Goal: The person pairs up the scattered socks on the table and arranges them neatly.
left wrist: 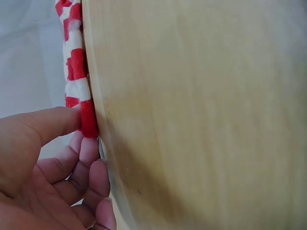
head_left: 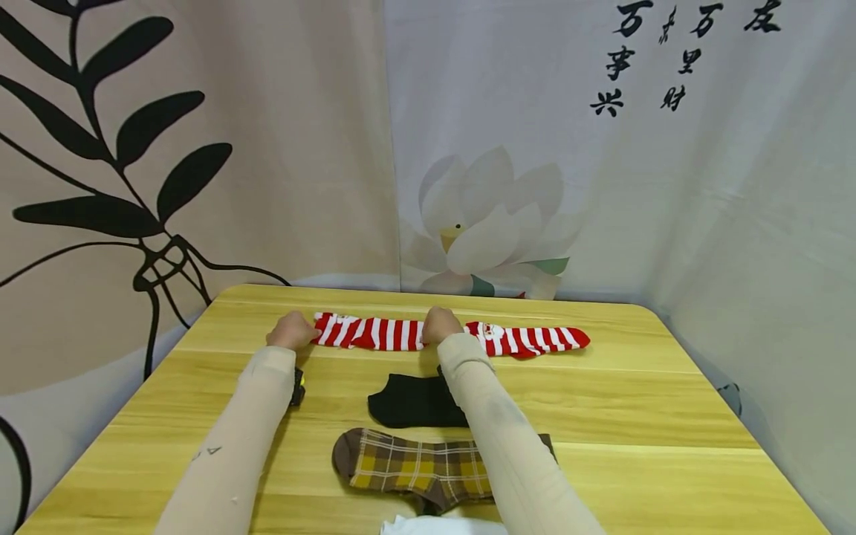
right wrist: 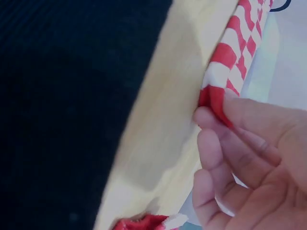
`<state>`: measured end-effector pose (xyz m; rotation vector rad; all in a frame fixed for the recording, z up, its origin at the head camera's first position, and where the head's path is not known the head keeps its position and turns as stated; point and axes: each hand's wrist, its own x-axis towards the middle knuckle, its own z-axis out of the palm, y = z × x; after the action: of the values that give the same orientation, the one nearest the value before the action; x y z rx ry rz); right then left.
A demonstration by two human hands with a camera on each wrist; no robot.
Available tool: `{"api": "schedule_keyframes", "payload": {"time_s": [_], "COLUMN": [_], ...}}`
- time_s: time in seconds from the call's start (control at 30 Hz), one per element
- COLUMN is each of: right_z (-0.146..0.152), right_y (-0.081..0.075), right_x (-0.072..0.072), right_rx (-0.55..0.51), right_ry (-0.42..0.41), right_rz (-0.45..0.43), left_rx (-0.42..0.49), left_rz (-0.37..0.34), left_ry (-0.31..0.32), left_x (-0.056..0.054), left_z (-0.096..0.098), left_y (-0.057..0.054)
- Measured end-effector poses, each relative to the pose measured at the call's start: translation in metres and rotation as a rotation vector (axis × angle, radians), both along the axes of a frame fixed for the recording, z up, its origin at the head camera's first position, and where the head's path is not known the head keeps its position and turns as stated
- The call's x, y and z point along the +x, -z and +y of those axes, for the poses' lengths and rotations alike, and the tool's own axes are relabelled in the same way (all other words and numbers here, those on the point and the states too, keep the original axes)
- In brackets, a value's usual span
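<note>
A red-and-white striped sock (head_left: 374,333) lies stretched sideways near the table's far edge. At its left end my left hand (head_left: 290,331) pinches the red tip, thumb against fingers (left wrist: 88,153) in the left wrist view. My right hand (head_left: 441,325) pinches the other end, where the right wrist view shows a red band (right wrist: 217,99) between thumb and index finger. Just right of that hand lies a second striped sock (head_left: 545,339) with a small Santa face, partly behind the right wrist.
Nearer on the wooden table (head_left: 669,431) lie a black ankle sock (head_left: 411,401) and a brown-and-yellow plaid sock (head_left: 414,464), both partly covered by the right forearm. White fabric (head_left: 435,526) shows at the bottom edge. A printed curtain (head_left: 321,148) hangs behind the table.
</note>
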<state>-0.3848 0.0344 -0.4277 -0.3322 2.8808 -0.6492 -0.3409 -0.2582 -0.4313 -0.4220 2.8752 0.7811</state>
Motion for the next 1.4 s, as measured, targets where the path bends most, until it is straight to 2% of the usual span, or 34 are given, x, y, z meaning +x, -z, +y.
{"api": "schedule_keyframes", "payload": {"time_s": [0.23,0.43,0.6,0.73,1.0,1.1,1.4], "right_z": [-0.001,0.001,0.005,0.008,0.021,0.029,0.054], "right_y": [-0.010,-0.014,-0.017,-0.022,-0.035,-0.038,-0.045], "right_x": [0.011,0.009,0.007,0.011,0.022,0.024,0.028], "right_rx": [0.018,-0.007,0.018,0.029,0.030,0.044,0.034], "right_ry": [0.007,-0.003,-0.001,0.006,0.044,0.038,0.024], "right_rz": [-0.004,-0.002,0.011,0.002,-0.106,-0.121,-0.175], "left_rx": [-0.017,-0.009,0.002,0.007,0.133,0.173,0.220], "left_rz": [-0.024,-0.033,-0.039,-0.036,-0.016,0.004,-0.005], "left_ry": [0.030,0.043,0.058,0.077,0.170,0.206,0.246], "left_x": [0.005,0.012,0.011,0.010,0.015,0.017,0.020], "left_z": [0.003,0.005,0.005,0.005,0.010,0.013,0.030], "left_y": [-0.004,-0.013,-0.016,-0.015,-0.014,-0.014,-0.016]}}
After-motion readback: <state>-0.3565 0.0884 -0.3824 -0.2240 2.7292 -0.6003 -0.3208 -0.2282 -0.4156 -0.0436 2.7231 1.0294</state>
